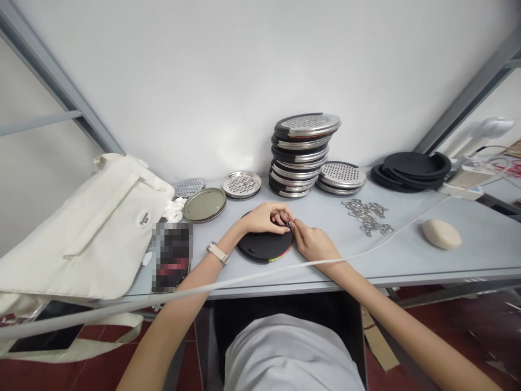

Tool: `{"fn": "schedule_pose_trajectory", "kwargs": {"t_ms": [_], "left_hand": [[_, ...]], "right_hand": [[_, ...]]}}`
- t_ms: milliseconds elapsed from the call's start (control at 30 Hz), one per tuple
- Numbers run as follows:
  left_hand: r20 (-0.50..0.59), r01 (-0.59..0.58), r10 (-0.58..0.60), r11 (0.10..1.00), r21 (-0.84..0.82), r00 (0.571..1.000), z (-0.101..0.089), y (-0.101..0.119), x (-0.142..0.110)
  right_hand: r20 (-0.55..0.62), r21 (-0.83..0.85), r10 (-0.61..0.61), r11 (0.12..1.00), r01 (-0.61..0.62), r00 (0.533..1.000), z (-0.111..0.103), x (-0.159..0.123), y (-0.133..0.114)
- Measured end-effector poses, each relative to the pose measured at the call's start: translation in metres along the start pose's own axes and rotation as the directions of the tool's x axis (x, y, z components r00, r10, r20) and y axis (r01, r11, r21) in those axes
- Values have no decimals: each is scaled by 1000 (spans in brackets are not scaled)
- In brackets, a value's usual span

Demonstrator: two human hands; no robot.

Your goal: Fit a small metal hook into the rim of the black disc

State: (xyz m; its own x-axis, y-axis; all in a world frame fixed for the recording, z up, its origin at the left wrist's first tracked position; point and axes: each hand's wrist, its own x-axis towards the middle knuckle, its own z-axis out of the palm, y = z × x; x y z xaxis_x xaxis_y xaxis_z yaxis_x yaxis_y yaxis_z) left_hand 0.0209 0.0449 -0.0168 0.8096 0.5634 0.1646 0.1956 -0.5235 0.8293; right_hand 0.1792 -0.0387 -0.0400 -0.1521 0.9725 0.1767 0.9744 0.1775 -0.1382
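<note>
A round black disc (pixel 260 247) lies flat on the desk in front of me, with a red and yellow line along its near right rim. My left hand (pixel 269 218) is over its far side, fingers curled and thumb bent toward its right edge. My right hand (pixel 314 241) comes in from the right, with thumb and index finger pinched together. Between the fingertips of both hands, at the disc's right edge, is a small shiny metal clip (pixel 288 223), mostly covered. A pile of wire metal clips (pixel 366 215) lies to the right.
Perforated metal grater discs with black rims form a tall stack (pixel 299 157), beside a lower stack (pixel 342 175). Black round covers (pixel 411 168) are piled at right. A white cable (pixel 252 275) crosses before my forearms. A cream bag (pixel 93 228) and olive lid (pixel 204 205) are left.
</note>
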Motion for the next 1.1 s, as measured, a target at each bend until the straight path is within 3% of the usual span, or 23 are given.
{"fn": "schedule_pose_trajectory", "kwargs": {"t_ms": [467,1100], "left_hand": [[-3,13,-13,999,-36,1000,-1,2,-1],[-3,18,-19,996,-90,1000,-1,4,-1]], "right_hand": [[12,-67,-4,998,5,1000,-1,0,-2],[-14,11,-8,1000,8,1000,1,-1,0]]}}
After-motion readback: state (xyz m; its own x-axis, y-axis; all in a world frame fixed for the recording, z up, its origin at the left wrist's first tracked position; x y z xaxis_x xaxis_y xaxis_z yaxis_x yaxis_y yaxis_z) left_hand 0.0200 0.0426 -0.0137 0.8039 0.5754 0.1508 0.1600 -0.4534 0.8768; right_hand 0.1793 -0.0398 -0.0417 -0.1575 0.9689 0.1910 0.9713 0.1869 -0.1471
